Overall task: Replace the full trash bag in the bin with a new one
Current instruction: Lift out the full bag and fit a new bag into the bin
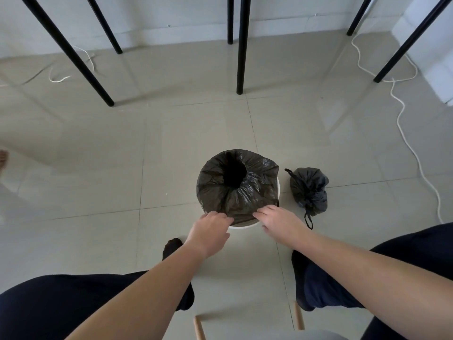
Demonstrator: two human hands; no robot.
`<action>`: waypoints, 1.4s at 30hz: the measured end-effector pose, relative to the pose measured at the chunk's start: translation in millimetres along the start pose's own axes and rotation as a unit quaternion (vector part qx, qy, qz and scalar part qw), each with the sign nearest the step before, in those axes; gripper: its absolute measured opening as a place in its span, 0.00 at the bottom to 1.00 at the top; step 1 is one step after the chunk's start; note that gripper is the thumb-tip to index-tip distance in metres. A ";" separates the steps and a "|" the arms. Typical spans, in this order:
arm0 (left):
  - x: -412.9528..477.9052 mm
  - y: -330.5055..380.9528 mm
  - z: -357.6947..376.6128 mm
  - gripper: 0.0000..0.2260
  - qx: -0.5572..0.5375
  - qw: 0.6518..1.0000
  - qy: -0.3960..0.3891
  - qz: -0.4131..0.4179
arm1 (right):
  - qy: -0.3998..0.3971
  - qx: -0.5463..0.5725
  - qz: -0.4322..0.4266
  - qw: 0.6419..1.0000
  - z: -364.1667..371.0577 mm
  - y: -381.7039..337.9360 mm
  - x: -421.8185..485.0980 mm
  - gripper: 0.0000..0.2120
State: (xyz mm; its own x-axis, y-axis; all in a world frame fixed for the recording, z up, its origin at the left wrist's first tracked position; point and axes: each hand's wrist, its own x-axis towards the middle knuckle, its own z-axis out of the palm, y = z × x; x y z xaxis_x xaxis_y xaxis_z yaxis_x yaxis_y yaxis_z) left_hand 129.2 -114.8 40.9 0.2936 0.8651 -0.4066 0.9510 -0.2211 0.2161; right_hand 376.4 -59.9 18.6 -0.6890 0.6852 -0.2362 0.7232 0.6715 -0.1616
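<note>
Left hand [212,223] and right hand [277,218] both pinch the new bag [220,190] at its near hem. I'd tug it evenly down over the white bin [242,227] rim.

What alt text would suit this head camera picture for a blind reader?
Left hand and right hand hold the edge of a black liner at the near rim of a white bin. A tied black bag lies on the floor right of it.

Both bare forearms reach forward. Left hand [210,229] and right hand [279,220] sit at the near rim of the bin [245,226], fingers curled on the bag [220,192].
</note>
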 end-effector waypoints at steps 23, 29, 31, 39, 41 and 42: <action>2.9 3.3 17.9 0.12 0.001 0.997 0.042 0.066 | 0.001 -0.034 -0.091 0.995 12.8 11.1 -16.1 0.16; 6.1 5.6 25.0 0.12 0.093 0.991 0.002 0.092 | -0.171 -0.079 -0.017 0.982 21.7 9.4 -8.2 0.11; 4.4 4.6 20.8 0.14 0.065 0.993 -0.033 0.092 | -0.232 -0.062 0.048 0.970 21.1 13.1 -7.8 0.13; 5.3 -19.4 -32.7 0.12 -0.393 0.884 0.173 -0.183 | 0.055 0.309 0.391 0.865 -48.8 36.3 10.7 0.11; 9.6 -32.3 -48.4 0.12 -0.478 0.816 0.187 -0.268 | 0.127 0.455 0.450 0.758 -64.1 44.8 24.8 0.14; 12.7 -41.4 -53.3 0.14 -0.522 0.780 0.180 -0.295 | 0.136 0.520 0.474 0.698 -70.8 49.3 31.6 0.17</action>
State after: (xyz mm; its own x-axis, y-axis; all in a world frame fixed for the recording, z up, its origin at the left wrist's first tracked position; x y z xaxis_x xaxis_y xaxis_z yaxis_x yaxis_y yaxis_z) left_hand 88.4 -70.7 74.1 -0.3900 0.7890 -0.4748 0.2568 0.5883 0.7668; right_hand 386.9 14.8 71.0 0.2403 0.8055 -0.5417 0.4068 -0.5903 -0.6972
